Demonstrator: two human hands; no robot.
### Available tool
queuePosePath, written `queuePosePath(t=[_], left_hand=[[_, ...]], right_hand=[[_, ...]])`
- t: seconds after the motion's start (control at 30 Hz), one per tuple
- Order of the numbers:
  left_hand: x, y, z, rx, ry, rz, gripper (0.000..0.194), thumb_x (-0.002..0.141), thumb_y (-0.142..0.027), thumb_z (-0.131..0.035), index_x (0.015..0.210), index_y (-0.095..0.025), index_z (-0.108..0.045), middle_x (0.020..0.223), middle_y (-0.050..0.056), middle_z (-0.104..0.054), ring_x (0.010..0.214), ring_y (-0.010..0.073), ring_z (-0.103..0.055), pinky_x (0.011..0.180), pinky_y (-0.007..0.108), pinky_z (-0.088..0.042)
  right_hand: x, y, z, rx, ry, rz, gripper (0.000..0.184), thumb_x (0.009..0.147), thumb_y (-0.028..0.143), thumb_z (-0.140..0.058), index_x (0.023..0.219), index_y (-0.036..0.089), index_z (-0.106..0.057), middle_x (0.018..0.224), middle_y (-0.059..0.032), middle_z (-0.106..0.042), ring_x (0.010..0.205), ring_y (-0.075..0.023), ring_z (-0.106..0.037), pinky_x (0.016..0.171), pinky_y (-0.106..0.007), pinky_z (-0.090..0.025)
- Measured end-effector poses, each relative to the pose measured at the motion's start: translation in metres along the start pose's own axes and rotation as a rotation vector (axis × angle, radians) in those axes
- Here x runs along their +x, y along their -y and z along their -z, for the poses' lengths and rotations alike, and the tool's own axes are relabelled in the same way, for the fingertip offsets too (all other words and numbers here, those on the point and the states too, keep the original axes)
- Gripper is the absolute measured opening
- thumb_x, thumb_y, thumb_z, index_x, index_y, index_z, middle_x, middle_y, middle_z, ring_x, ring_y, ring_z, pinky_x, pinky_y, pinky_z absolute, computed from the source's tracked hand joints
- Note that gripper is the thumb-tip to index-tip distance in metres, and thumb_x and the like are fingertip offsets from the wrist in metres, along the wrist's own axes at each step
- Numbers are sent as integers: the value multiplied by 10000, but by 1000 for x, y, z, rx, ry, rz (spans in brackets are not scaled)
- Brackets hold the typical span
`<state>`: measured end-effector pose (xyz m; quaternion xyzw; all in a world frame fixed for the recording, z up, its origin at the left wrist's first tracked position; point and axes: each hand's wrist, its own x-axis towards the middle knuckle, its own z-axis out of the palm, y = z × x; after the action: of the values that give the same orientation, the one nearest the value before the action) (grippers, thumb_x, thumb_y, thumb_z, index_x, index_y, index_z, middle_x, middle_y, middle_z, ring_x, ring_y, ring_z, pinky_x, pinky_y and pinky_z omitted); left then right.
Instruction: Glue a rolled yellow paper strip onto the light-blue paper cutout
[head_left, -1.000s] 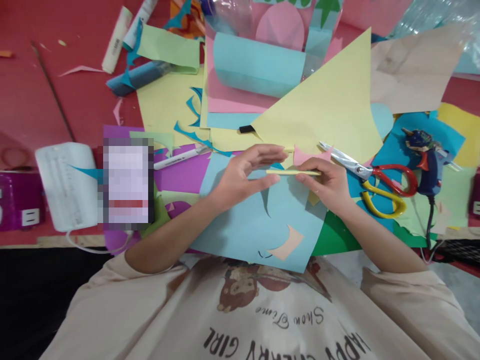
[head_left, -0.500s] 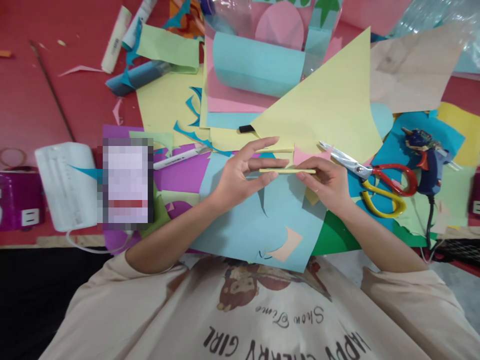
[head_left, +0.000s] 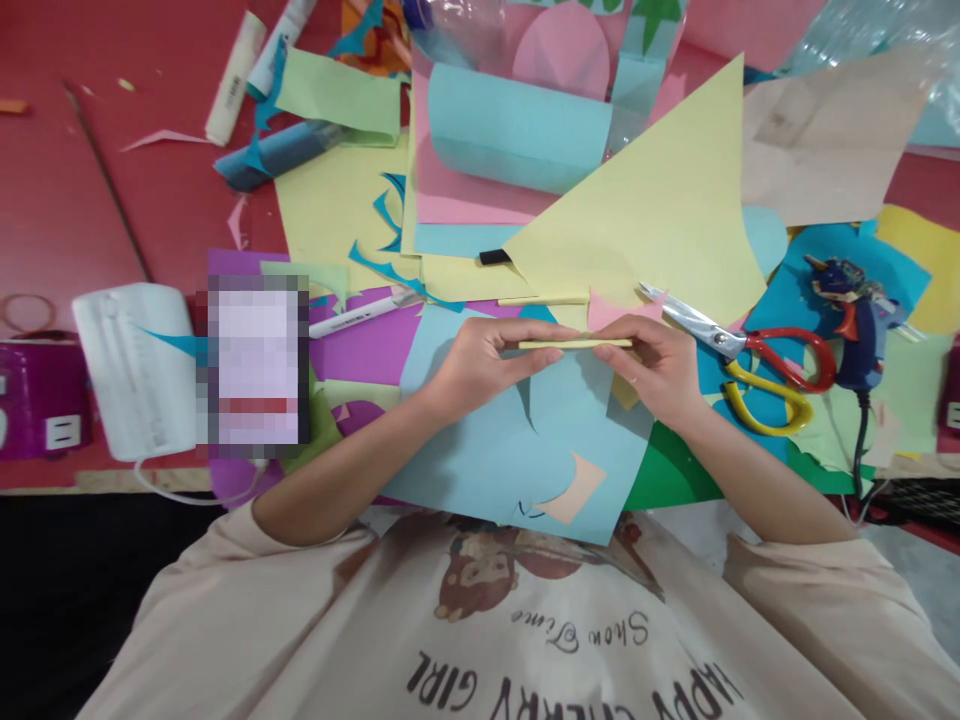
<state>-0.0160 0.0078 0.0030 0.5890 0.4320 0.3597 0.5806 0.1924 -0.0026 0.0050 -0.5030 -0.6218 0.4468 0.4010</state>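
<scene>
A thin folded strip of yellow paper is held level between both hands, just above a light blue sheet. My left hand pinches the strip's left end, fingers closed over it. My right hand grips the right end with thumb and fingers. A second yellow strip lies on the papers just beyond my fingers. A small pink scrap sticks up behind the held strip.
Red-and-yellow-handled scissors lie right of my right hand, a blue glue gun beyond them. A large yellow sheet, a rolled blue paper, markers and scraps cover the red table. A phone sits left.
My left hand's fingers, spread a second ago, have closed down onto the strip's left end. The strip has stayed almost in place; my right hand has hardly moved.
</scene>
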Motion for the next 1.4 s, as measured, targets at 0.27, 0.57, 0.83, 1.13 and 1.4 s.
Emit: queuePosePath(t=[0.27, 0.57, 0.83, 1.13, 1.4], left_hand=[[3, 0, 2, 23, 23, -1, 230, 768, -409, -718, 933, -258, -771, 940, 11, -772, 860, 192, -721, 728, 258, -585], [7, 2, 5, -255, 129, 101, 320, 777, -492, -679, 996, -270, -755, 980, 22, -766, 877, 206, -718, 738, 288, -569], [20, -3, 12, -499, 399, 242, 712, 850, -722, -280, 1055, -218, -739, 1110, 72, -732, 1067, 292, -670, 881, 409, -538], [20, 0, 14, -475, 365, 225, 748, 844, -749, -249, 1041, -216, -735, 1224, 70, -680, 1141, 300, -633, 939, 415, -511], [22, 3, 15, -462, 334, 195, 653, 861, -714, -293, 960, -271, -762, 1364, -35, -580, 1371, 283, -428, 1049, 413, -456]], right_hand=[[1, 1, -1, 10, 5, -16, 200, 779, 397, -696, 759, 198, -701, 702, -7, -697, 554, -88, -557, 474, -215, -431], [1, 0, 2, 4, 29, 14, 192, 796, 396, -679, 767, 206, -693, 714, -6, -688, 602, -101, -573, 503, -226, -440], [2, 0, 5, -16, -10, 32, 120, 795, 313, -678, 751, 201, -686, 691, 4, -677, 580, -89, -553, 497, -217, -428], [2, 0, 5, -57, -2, 1, 187, 793, 371, -672, 739, 193, -671, 677, 0, -662, 563, -93, -534, 477, -225, -410], [3, -3, 7, -77, -80, 7, 174, 796, 352, -680, 717, 199, -653, 633, 11, -609, 557, -94, -495, 485, -243, -380]])
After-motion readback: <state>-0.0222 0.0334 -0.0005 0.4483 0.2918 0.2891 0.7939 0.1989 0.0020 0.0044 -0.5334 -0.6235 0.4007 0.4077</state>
